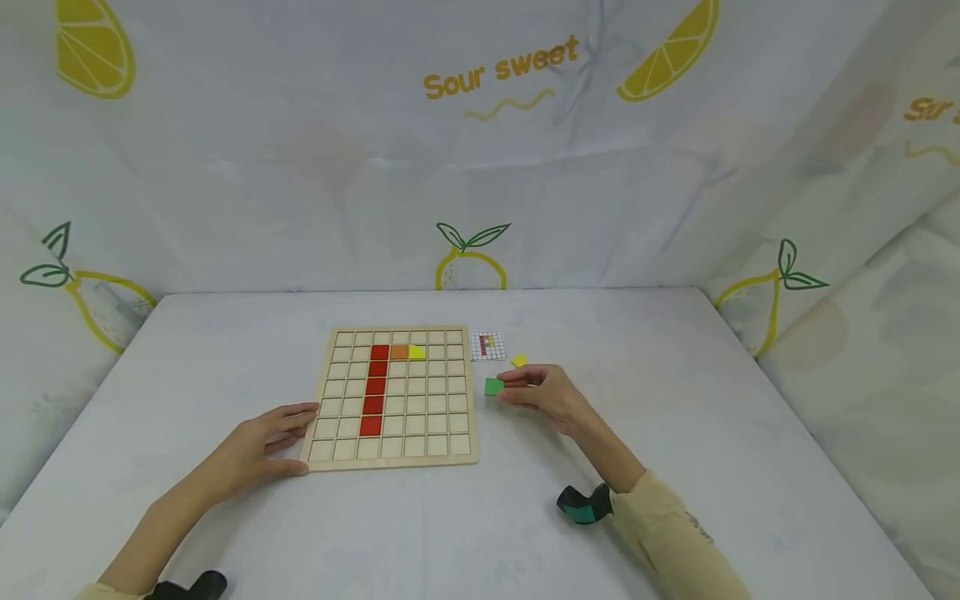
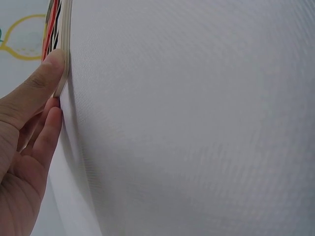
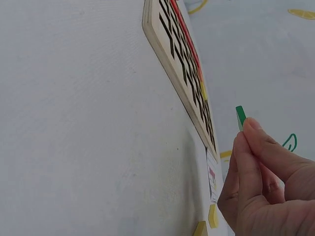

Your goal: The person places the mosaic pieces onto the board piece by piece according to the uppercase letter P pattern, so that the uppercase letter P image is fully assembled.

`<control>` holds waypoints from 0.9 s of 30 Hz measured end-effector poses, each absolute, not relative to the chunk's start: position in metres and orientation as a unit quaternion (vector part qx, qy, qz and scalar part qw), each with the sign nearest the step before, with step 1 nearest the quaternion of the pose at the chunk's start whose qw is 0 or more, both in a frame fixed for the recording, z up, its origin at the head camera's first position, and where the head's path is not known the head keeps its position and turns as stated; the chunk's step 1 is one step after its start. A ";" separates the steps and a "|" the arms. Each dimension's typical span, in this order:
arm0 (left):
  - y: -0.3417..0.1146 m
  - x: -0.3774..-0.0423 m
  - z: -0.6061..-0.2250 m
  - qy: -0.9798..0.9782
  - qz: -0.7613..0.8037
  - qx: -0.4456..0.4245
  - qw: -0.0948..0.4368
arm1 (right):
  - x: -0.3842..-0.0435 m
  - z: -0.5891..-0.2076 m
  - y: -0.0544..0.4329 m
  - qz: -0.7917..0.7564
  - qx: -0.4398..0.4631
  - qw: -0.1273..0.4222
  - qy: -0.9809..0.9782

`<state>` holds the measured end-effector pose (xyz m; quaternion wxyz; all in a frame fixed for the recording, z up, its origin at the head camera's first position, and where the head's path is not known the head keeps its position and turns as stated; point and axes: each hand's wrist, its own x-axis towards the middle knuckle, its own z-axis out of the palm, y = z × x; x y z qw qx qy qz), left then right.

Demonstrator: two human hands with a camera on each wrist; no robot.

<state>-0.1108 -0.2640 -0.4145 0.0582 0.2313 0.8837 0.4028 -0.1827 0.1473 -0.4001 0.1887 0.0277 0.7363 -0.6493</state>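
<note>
A light wooden grid board (image 1: 437, 448) lies flat on the table. Several red square tiles (image 1: 375, 386) form a column in it, with an orange tile (image 1: 399, 352) and a yellow tile (image 1: 417, 352) beside the top red one. My left hand (image 1: 258, 446) touches the board's left edge, thumb near the front corner and fingers farther up; the left wrist view shows the thumb (image 2: 51, 66) against the rim. Just off the board's right side, my right hand (image 1: 543, 396) pinches a green square tile (image 1: 492, 387) between thumb and fingers, held above the table in the right wrist view.
A small printed pattern card (image 1: 488, 345) lies by the board's upper right corner. A loose yellow tile (image 1: 519, 360) is beyond the right hand; two yellow pieces (image 3: 213, 216) show in the right wrist view. A lemon-print cloth (image 1: 315, 167) hangs behind the table.
</note>
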 end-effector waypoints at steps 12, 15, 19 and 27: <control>-0.263 -0.110 -0.417 0.877 0.409 0.250 0.026 | -0.186 -0.405 0.136 -0.650 0.005 0.201 0.733; -0.263 -0.109 -0.417 0.876 0.412 0.248 0.027 | -0.186 -0.404 0.129 -0.656 -0.005 0.206 0.726; -0.263 -0.109 -0.415 0.877 0.415 0.240 0.031 | -0.188 -0.403 0.118 -0.658 -0.011 0.209 0.723; -0.263 -0.109 -0.414 0.885 0.405 0.224 0.040 | -0.194 -0.402 0.093 -0.668 -0.004 0.198 0.718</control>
